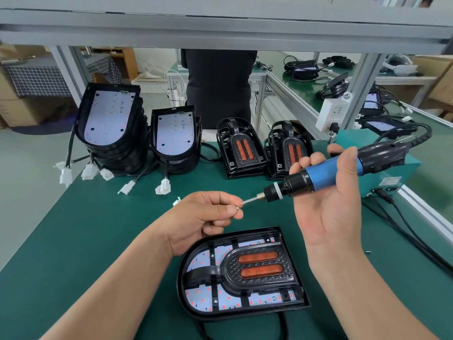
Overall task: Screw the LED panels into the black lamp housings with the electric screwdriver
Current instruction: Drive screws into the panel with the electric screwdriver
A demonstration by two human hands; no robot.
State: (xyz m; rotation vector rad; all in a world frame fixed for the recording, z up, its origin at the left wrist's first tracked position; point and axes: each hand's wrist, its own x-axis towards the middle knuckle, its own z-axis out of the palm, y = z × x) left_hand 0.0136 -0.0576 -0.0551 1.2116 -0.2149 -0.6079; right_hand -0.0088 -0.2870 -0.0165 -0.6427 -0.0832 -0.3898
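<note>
**Screw at the bit**

My left hand [208, 214] pinched a screw [237, 207] just beside the tip of the screwdriver [326, 171]. My right hand [328, 200] gripped the screwdriver's blue barrel. The housing [289, 244], LED panel [199, 294] inside, lay flat on the mat [98, 241] near me, below both hands. Stacks [112, 133] stood far left.

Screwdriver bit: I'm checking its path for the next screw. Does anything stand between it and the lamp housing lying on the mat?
Nothing visible does. The left hand pinches a screw at the bit tip; the lamp housing lies uncovered nearer the person.
</note>
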